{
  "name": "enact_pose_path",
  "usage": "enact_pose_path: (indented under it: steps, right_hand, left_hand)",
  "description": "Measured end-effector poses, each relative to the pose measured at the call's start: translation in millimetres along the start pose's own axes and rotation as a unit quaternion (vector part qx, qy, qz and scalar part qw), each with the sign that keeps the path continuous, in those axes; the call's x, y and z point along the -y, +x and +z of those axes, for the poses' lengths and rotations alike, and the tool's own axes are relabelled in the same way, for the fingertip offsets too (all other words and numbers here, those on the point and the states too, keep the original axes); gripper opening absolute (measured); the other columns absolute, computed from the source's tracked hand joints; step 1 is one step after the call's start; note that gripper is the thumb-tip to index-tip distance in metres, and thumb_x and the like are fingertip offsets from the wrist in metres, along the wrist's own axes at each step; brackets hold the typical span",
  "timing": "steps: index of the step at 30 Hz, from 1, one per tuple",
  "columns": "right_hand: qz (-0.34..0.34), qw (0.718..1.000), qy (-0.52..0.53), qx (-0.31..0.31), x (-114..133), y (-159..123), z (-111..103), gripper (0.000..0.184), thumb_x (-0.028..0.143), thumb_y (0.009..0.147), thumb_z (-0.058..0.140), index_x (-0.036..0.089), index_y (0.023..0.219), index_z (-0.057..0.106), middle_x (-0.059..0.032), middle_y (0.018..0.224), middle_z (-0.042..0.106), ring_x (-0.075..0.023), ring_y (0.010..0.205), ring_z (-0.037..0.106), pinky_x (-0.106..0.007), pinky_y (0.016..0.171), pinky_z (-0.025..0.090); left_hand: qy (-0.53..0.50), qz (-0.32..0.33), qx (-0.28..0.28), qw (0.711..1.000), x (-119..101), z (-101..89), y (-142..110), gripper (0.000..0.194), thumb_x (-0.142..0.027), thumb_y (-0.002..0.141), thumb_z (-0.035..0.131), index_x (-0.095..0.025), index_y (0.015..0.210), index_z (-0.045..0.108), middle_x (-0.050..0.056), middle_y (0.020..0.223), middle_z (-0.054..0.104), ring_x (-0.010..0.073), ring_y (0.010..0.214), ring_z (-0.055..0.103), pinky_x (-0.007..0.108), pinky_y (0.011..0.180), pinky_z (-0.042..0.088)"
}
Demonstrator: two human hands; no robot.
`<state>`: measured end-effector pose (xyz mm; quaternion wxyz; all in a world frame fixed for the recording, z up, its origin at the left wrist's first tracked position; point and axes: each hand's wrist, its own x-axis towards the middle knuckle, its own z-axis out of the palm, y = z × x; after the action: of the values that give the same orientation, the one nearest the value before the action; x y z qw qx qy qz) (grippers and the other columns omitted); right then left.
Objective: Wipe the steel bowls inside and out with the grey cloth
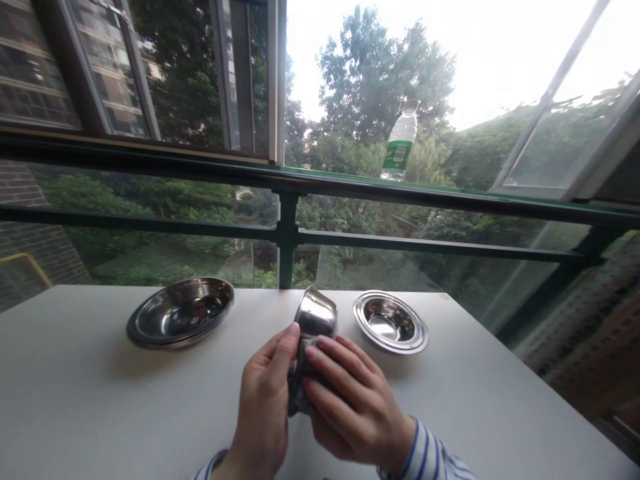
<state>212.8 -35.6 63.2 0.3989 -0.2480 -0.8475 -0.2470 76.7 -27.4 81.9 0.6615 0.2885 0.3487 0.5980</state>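
My left hand [265,400] grips a small steel bowl [316,315] by its rim, holding it tilted on edge above the white table [75,400]. My right hand [350,400] presses a dark cloth [298,393] against the bowl's inside, fingers closed over it. A wide steel dish [180,312] rests on the table to the left. To the right sits another small steel bowl [391,321], upright.
A green metal railing [288,233] with glass panels runs behind the table's far edge. A plastic water bottle [401,143] with a green label stands on the rail's top. Open window frames and trees lie beyond. The table's right edge drops off near the glass.
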Motion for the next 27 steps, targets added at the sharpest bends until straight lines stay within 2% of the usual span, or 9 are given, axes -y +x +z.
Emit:
enact_pose_path:
  steps: [3, 8, 10, 14, 16, 19, 23, 27]
  right_hand:
    - [-0.011, 1.0, -0.006, 0.0, 0.8, 0.3, -0.6, 0.029, 0.017, 0.076, 0.053, 0.012, 0.104, 0.061, -0.0128, 0.119, 0.061, -0.0278, 0.121, 0.047, -0.046, 0.101, 0.041]
    - [0.102, 0.995, 0.02, -0.002, -6.5, -2.0, -4.1, 0.033, 0.014, 0.08, 0.051, 0.01, 0.112, 0.055, -0.0172, 0.126, 0.054, -0.0285, 0.124, 0.043, -0.048, 0.098, 0.043]
    - [0.087, 0.996, 0.022, -0.003, -5.9, -2.9, -2.3, 0.035, 0.014, 0.078, 0.051, 0.009, 0.113, 0.055, -0.0179, 0.127, 0.053, -0.0298, 0.125, 0.041, -0.049, 0.097, 0.043]
    - [0.0, 1.0, 0.009, 0.0, -0.4, -3.4, 3.2, 0.035, 0.017, 0.074, 0.055, 0.01, 0.108, 0.058, -0.0165, 0.123, 0.057, -0.0309, 0.124, 0.042, -0.048, 0.098, 0.043]
    - [-0.023, 1.0, 0.006, 0.007, 0.1, -3.6, 4.2, 0.034, 0.018, 0.074, 0.056, 0.011, 0.107, 0.059, -0.0154, 0.121, 0.059, -0.0303, 0.123, 0.044, -0.048, 0.099, 0.042]
    - [-0.009, 1.0, 0.004, 0.007, -4.3, -5.0, 1.9, 0.034, 0.017, 0.075, 0.055, 0.01, 0.107, 0.059, -0.0164, 0.122, 0.058, -0.03, 0.123, 0.045, -0.049, 0.099, 0.042]
    - [0.038, 0.999, 0.012, -0.026, -11.3, -6.7, -2.5, 0.034, 0.013, 0.075, 0.053, 0.008, 0.109, 0.057, -0.0193, 0.123, 0.056, -0.0311, 0.121, 0.046, -0.052, 0.096, 0.043]
    - [0.015, 0.999, 0.004, -0.04, -8.0, -4.0, -2.3, 0.032, 0.014, 0.073, 0.053, 0.009, 0.103, 0.06, -0.0178, 0.119, 0.059, -0.0309, 0.12, 0.047, -0.049, 0.095, 0.045]
  left_hand:
    - [-0.003, 0.007, 0.004, 1.0, -0.4, -0.1, 0.4, 0.022, -0.036, 0.072, 0.068, -0.014, 0.074, 0.067, -0.002, 0.064, 0.062, 0.0069, 0.053, 0.052, 0.016, 0.049, 0.042]
    - [-0.013, -0.013, -0.004, 1.0, 0.4, 2.5, -3.1, 0.023, -0.035, 0.075, 0.066, -0.015, 0.086, 0.069, -0.001, 0.066, 0.065, 0.0096, 0.058, 0.058, 0.017, 0.051, 0.046]
    - [-0.032, -0.018, -0.004, 0.999, -0.6, 3.1, -3.5, 0.023, -0.034, 0.075, 0.066, -0.014, 0.087, 0.069, 0.0, 0.067, 0.066, 0.011, 0.06, 0.06, 0.017, 0.052, 0.047]
    - [-0.055, -0.034, 0.006, 0.998, -4.6, 2.8, -1.8, 0.023, -0.032, 0.073, 0.067, -0.014, 0.087, 0.071, 0.002, 0.068, 0.068, 0.0132, 0.063, 0.064, 0.018, 0.052, 0.048]
    - [-0.053, -0.042, 0.014, 0.998, -6.1, 2.8, -1.0, 0.025, -0.032, 0.072, 0.068, -0.014, 0.089, 0.071, 0.003, 0.069, 0.069, 0.014, 0.064, 0.064, 0.018, 0.052, 0.049]
    - [-0.062, -0.05, 0.025, 0.997, -6.6, 3.6, -0.9, 0.028, -0.032, 0.072, 0.069, -0.014, 0.093, 0.071, 0.004, 0.072, 0.07, 0.0153, 0.065, 0.066, 0.019, 0.053, 0.051]
    - [-0.08, -0.055, 0.036, 0.995, -6.0, 4.5, -2.0, 0.027, -0.032, 0.074, 0.066, -0.014, 0.094, 0.071, 0.006, 0.074, 0.071, 0.0162, 0.069, 0.066, 0.021, 0.058, 0.052]
    - [-0.082, -0.059, 0.035, 0.994, -5.6, 4.3, -2.6, 0.027, -0.032, 0.074, 0.066, -0.013, 0.093, 0.071, 0.005, 0.074, 0.071, 0.0163, 0.069, 0.066, 0.021, 0.058, 0.052]
